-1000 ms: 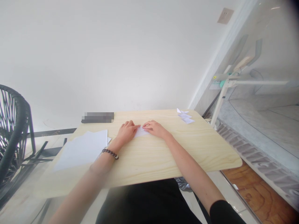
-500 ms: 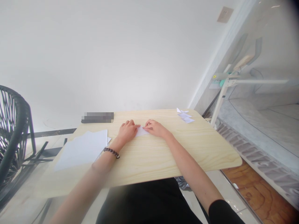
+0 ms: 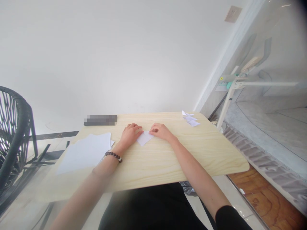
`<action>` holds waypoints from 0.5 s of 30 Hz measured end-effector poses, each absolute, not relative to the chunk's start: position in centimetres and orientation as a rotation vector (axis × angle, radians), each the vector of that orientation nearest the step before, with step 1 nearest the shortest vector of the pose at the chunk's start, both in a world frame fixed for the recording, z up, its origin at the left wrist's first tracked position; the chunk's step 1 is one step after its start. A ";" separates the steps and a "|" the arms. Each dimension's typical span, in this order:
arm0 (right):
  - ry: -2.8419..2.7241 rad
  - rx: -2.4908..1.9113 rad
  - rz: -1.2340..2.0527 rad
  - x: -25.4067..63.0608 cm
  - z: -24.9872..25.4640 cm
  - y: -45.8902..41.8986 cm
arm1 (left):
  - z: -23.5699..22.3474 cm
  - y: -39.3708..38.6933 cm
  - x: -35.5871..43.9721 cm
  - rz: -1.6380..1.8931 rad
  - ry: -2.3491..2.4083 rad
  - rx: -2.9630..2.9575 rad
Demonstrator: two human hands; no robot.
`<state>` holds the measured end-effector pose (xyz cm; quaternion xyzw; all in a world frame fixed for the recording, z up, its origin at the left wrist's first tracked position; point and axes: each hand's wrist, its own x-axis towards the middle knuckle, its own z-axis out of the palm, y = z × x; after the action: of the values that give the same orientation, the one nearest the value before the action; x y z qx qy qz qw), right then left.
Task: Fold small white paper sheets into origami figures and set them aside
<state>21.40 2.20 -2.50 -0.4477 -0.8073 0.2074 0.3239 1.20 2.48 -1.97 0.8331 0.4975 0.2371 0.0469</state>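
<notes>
A small folded piece of white paper (image 3: 145, 138) lies at the middle of the table, its lower corner pointing toward me. My left hand (image 3: 130, 133) grips its left side, thumb on the paper and the other fingers curled. On the opposite side my right hand (image 3: 161, 131) pinches the upper right corner between thumb and forefinger. Fingers cover the paper's two upper corners. A dark beaded bracelet (image 3: 113, 155) circles my left wrist.
White paper sheets (image 3: 85, 151) lie on the table (image 3: 153, 169) at the left. Several folded paper pieces (image 3: 192, 121) sit at the back right. A dark, blurred-out object (image 3: 100, 120) is at the back left. The wall (image 3: 144, 64) stands behind the table; a woven chair (image 3: 16, 127) is at far left.
The paper between my hands now shows more of its surface, with a corner pointing down toward me. My right fingers have shifted slightly right, and both hands still hold it.
</notes>
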 end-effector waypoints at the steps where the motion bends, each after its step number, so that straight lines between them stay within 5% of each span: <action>1: -2.113 -1.176 0.544 21.3 -2.5 2.2 | -2.0 2.5 1.2 0.722 1.516 2.537; 15: -1.906 -1.216 0.731 21.1 -2.8 2.4 | -1.7 2.8 1.3 0.783 1.336 2.366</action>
<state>21.15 2.40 -2.81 -0.4746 -0.7441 0.2853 0.3736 1.27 2.80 -1.74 0.8264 0.4667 0.2736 0.1563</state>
